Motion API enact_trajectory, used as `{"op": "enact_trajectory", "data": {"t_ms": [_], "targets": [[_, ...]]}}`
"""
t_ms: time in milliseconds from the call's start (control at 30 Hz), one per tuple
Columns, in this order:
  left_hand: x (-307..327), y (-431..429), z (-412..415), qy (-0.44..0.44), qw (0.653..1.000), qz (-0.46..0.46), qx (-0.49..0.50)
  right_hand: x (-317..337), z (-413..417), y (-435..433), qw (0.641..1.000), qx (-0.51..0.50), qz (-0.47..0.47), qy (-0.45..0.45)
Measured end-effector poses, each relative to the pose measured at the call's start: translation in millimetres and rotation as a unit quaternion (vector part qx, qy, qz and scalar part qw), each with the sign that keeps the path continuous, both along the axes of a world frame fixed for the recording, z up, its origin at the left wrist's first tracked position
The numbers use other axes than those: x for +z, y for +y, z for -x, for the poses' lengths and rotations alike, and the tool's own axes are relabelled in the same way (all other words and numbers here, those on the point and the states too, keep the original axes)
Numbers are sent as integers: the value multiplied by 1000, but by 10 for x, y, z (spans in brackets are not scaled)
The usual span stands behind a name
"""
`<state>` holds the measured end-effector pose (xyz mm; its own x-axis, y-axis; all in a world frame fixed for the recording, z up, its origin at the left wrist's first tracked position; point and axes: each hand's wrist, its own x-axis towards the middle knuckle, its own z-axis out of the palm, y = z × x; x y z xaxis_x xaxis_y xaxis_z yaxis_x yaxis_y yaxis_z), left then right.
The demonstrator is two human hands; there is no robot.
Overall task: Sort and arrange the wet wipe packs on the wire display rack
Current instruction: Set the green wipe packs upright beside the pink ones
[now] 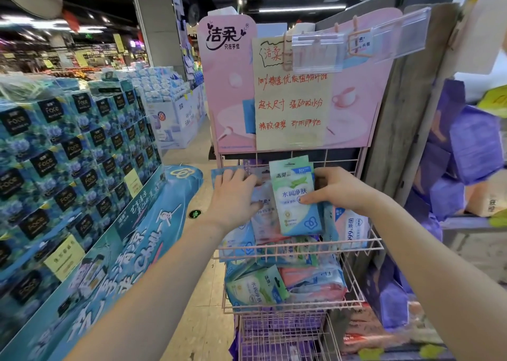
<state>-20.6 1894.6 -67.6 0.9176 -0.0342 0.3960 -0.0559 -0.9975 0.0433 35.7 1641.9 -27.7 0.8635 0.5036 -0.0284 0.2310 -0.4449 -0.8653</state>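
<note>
Right hand (338,189) holds green pack (295,196) at stuffed basket (301,246).

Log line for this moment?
left hand: rests on packs, top basket | right hand: pinches green pack upright | lower basket: jumbled

- Right hand (333,189): fingertips were hidden behind green pack (295,196).
- Left hand (233,196): covered packs (260,220) beneath; their print was unreadable.
- Sign (290,105): top was covered by clear holder (318,52).
- Lowest basket (282,338): cut by bottom edge.
- Purple packs (472,146), at right: blurred.
- Far shelves (55,58): too small to tell.
- Blue boxes (68,146): cut by left edge.
</note>
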Motion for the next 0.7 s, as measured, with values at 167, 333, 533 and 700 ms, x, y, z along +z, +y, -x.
{"op": "enact_trajectory", "data": {"t_ms": [167,333,533,700], "targets": [[-2,-36,9,-4,1000,9,-2,42,11,-76,999,-31,-6,-32],[21,-26,15,7,998,61,-14,13,-8,-109,994,-20,76,-79],[-66,-183,41,-6,998,69,11,-61,35,30,944,-57,267,-187],[-75,-312,103,-37,995,92,-8,-36,-5,-9,956,-57,222,-183]]}}
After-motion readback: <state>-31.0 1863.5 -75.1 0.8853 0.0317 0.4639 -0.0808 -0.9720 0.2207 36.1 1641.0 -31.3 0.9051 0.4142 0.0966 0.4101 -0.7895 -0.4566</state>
